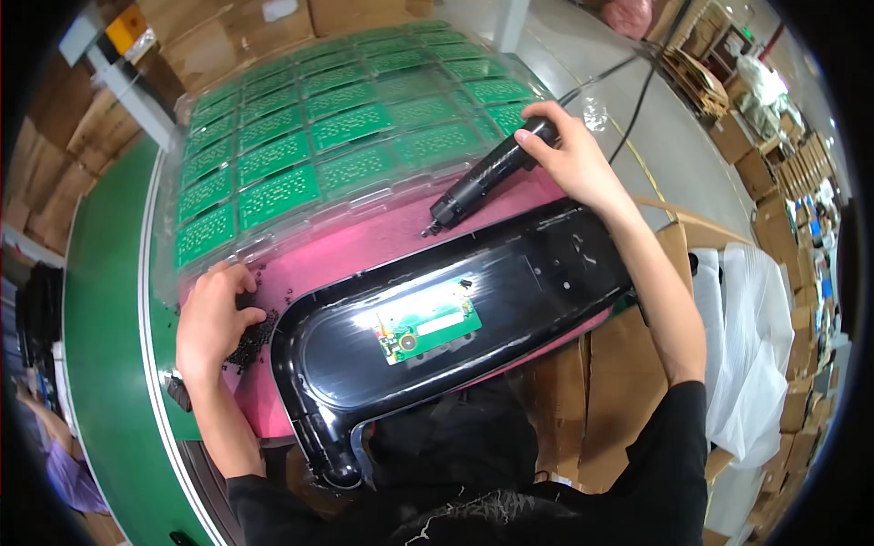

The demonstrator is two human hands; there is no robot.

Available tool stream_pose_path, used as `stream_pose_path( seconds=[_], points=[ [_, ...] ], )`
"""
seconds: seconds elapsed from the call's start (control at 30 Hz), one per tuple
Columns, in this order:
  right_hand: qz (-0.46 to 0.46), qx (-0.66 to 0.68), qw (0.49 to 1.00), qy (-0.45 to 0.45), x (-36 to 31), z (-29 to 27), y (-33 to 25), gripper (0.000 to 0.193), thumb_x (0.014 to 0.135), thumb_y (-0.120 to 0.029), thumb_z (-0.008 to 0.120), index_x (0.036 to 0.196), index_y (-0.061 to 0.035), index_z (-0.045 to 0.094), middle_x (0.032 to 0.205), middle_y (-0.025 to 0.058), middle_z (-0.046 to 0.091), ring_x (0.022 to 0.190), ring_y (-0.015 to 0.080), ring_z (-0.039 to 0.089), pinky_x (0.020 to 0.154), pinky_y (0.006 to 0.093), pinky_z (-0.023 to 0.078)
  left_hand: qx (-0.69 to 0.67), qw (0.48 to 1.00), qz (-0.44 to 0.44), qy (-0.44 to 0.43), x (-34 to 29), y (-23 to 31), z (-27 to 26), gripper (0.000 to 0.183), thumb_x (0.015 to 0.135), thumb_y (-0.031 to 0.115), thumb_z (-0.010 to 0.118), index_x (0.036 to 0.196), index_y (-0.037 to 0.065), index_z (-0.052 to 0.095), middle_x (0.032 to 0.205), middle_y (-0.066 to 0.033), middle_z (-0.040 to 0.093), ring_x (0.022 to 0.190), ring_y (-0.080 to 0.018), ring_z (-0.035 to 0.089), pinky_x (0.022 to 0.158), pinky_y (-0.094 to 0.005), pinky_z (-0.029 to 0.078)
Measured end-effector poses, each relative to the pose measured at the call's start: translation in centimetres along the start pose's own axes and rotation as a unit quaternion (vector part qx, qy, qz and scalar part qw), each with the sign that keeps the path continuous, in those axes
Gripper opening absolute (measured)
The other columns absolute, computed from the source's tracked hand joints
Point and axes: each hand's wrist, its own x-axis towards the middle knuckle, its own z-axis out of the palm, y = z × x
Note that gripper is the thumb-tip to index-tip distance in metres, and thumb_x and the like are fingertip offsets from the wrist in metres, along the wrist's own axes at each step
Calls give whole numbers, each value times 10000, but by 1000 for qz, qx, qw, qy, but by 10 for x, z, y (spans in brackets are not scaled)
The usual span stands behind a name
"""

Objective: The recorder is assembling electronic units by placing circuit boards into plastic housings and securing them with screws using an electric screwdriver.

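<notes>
My right hand (574,150) is wrapped round a black electric screwdriver (492,182), its tip slanting down to the left above the pink mat (355,241). My left hand (218,309) is curled at the left edge of the mat beside a heap of small black screws (252,341). Something dark shows between its thumb and fingers; I cannot make out what. Between my forearms lies a long glossy black plastic housing (501,264) with a curved leg at its lower left. A green circuit board (432,320) sits in its recess.
Beyond the mat, clear plastic trays (355,196) hold many green circuit boards (278,193). A cable (605,75) runs from the screwdriver to the upper right. An open cardboard box (628,364) and white wrapping (746,355) stand at right. At far left is another person's purple sleeve (73,478).
</notes>
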Motion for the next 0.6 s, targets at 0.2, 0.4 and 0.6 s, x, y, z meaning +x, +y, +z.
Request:
stream_pose_path(
  seconds=[0.2, 0.4, 0.6],
  points=[
    [-191, 434, 861, 186, -11, 53, -68, 676, 883, -2, 691, 1383, -35, 237, 1017, 105, 591, 967, 197, 625, 904, 358, 522, -20, 997, -46, -54, 7, -3, 9, 174, 645, -69, 730, 805, -12, 689, 788, -191, 687, 786, -355, 681, 722, -439, 529],
    [-136, 656, 735, 104, -21, 63, -82, 332, 992, -320, 564, 1159, -34, 544, 797, 46, 563, 734, 183, 546, 758, 362, 453, -27, 996, 34, 79, 5, 8, 8, 131, 703, -59, 702, 830, -38, 676, 773, -169, 671, 733, -274, 667, 665, -357, 514],
    [-149, 777, 611, 28, -71, 53, -128, 509, 928, -555, 554, 1080, -69, 542, 646, -49, 416, 537, 72, 374, 629, 280, 363, -460, 873, 163, -19, -3, 62, 17, 123, 799, -35, 742, 920, -25, 725, 889, -78, 697, 826, -142, 663, 723, -263, 533]
  ],
)
